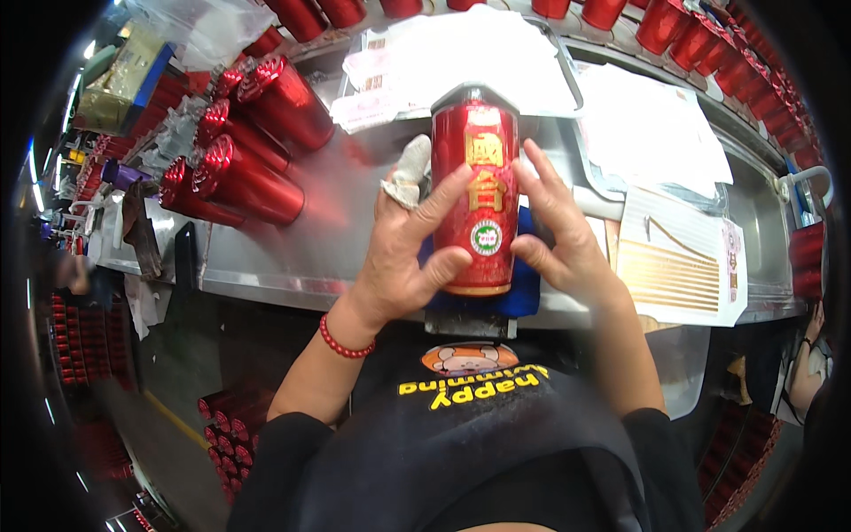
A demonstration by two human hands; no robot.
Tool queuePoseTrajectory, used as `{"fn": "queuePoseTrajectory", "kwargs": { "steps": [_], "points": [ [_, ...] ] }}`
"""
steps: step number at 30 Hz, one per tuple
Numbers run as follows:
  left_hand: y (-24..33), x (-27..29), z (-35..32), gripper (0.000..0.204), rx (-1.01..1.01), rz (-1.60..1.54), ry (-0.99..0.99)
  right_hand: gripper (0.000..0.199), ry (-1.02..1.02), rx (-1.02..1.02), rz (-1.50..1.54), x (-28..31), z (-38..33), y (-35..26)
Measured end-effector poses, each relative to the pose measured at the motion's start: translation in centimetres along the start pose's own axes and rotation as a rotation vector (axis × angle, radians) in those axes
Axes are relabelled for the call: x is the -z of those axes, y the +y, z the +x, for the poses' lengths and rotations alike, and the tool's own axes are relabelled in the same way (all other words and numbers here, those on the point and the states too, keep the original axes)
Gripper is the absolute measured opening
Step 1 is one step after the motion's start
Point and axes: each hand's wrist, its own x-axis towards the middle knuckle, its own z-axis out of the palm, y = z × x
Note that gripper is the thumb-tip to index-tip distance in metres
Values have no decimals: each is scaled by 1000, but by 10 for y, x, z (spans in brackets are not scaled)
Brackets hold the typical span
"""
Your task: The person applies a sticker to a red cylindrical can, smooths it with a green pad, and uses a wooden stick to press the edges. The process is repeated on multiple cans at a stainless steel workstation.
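Observation:
A glossy red bottle with gold lettering and a round green-and-white emblem lies in front of me, its base toward my body. Under it is a blue pad. My left hand steadies the bottle from the left, thumb and index finger pressed on its front. One finger of that hand wears a pale cloth cover. At the bottle's right side my right hand has its fingers spread, with thumb and fingertips at the bottle's edge. The undersides of both hands are hidden.
Several red bottles lie on the steel table at left. White sheets fill a tray beyond my hands. More sheets and a gold-striped sheet lie at right, near a sink. Rows of red bottles line the back.

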Motion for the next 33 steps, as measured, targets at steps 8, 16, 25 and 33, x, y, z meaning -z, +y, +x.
{"fn": "queuePoseTrajectory", "kwargs": {
  "steps": [8,16,25,33],
  "points": [
    [0,6,7,71,6,132,-116,74,-6,-63,44,-6,-3,-4],
    [1,7,10,77,22,81,-138,74,-4,-48,-12,-3,-5,-7],
    [-4,7,11,79,41,55,-137,70,-5,-75,-7,-4,2,-6],
    [-1,11,16,78,27,82,-143,71,21,-75,-14,-3,1,-5]
  ]
}}
